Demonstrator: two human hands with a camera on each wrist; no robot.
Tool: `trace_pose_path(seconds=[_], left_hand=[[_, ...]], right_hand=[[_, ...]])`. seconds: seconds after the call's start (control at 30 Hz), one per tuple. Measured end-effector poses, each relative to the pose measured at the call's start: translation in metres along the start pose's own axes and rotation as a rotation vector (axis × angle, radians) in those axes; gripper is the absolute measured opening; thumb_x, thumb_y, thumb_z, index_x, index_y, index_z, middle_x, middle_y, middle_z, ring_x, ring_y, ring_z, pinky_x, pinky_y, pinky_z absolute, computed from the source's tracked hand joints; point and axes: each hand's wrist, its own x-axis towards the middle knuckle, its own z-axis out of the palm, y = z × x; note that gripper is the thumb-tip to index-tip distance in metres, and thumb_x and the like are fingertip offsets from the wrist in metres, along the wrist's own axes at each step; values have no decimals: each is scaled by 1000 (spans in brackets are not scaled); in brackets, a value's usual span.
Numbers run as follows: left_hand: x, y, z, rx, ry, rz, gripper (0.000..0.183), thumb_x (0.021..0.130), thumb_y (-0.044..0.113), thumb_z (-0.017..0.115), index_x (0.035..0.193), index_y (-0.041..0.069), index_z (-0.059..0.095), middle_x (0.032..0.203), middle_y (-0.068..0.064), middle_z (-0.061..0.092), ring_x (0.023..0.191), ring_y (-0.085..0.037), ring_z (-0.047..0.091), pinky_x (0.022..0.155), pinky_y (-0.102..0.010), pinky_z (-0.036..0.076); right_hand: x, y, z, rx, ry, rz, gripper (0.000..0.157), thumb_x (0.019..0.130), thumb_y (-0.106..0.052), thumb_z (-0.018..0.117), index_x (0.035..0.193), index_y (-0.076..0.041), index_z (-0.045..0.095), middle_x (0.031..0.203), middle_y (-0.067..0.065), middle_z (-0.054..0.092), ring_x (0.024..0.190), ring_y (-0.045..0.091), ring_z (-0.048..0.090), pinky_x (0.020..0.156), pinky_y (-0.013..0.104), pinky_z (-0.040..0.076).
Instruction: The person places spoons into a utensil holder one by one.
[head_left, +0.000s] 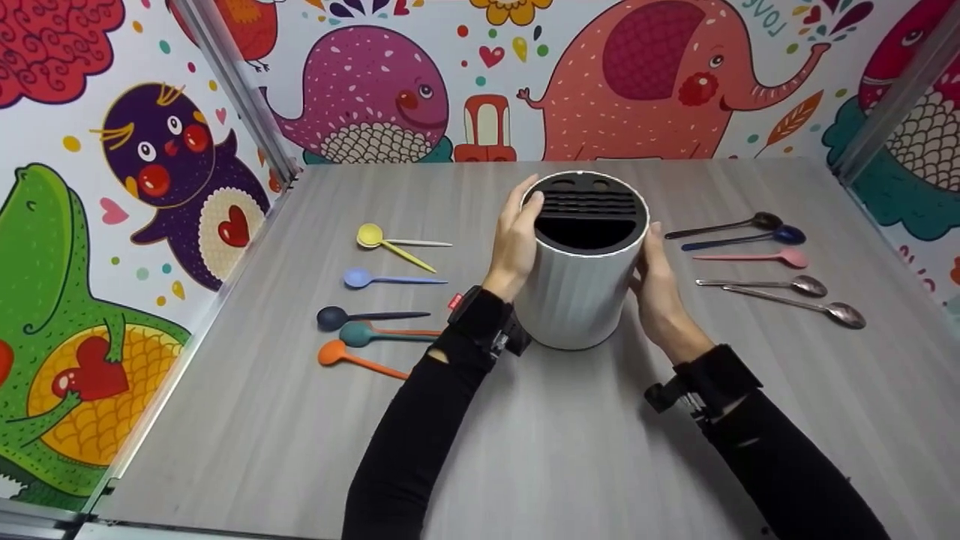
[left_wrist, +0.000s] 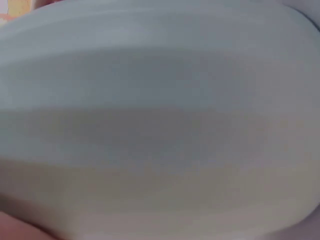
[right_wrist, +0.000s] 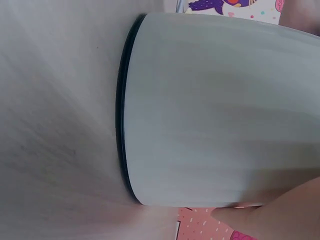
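Observation:
A white, ribbed round utensil holder [head_left: 574, 296] stands upright between the hands, its black slotted insert [head_left: 589, 201] facing up. The left hand [head_left: 516, 244] grips its left side, thumb and fingers reaching to the top rim. On the opposite side the right hand [head_left: 664, 300] holds the wall, thumb pointing up and the other fingers partly hidden behind it. The holder's pale wall [left_wrist: 160, 125] fills most of the left wrist view. In the right wrist view its dark base ring [right_wrist: 121, 110] shows close to the tabletop, with part of the right hand [right_wrist: 280, 212] along the side.
Left of the holder lie several spoons: a yellow spoon [head_left: 370, 235] over a pale one, a lilac spoon [head_left: 358, 278], a navy spoon [head_left: 331, 318], a teal spoon [head_left: 356, 334] and an orange spoon [head_left: 332, 352]. Dark, pink [head_left: 793, 257] and metal spoons [head_left: 845, 315] lie right. Printed panels surround the table.

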Motion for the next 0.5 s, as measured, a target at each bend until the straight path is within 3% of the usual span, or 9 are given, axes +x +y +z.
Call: trace_pose_path(seconds=[0.13,0.3,0.5], left_hand=[[1,-13,2,-26,29,107,52,102,21,34,147,-2,47,149,-15,50,138,-19,45,113,-29,33],[1,-19,2,-19,69,174,55,97,20,33,142,-6,51,142,-18,56,131,-21,51,111,-29,37],[6,-21,1,3,14,201,57,92,18,30,137,-8,54,135,-21,59,125,-24,54,108,-29,38]], right_hand=[[0,0,0,0,8,10,70,106,-59,21,164,-20,22,170,-2,10,155,16,8,123,52,6],[1,1,1,8,17,15,70,106,-59,22,163,-19,25,170,-1,15,155,17,10,123,52,6],[-2,3,-3,2,21,20,70,106,-59,23,163,-17,25,169,1,17,155,17,11,123,52,8]])
